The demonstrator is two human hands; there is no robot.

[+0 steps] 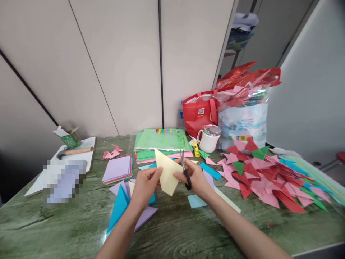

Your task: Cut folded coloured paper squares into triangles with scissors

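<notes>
Between my two hands is a pale yellow sheet of folded paper [167,172], raised over the table. My left hand [147,183] pinches its left edge. At its right side my right hand [194,177] grips the paper with thumb and fingers, and also carries scissors [187,180] with black handles, their blades pointing up. Below my left forearm lie folded blue paper [118,208] and purple paper [145,217]. A light blue paper piece [196,201] rests under my right wrist.
A large heap of pink, red and green folded papers [265,176] covers the right side. Behind stand a white mug [208,141], red bag [196,117] and green paper packs [161,139]. Square purple sheets [116,169] and a hammer [78,151] on a white board lie left.
</notes>
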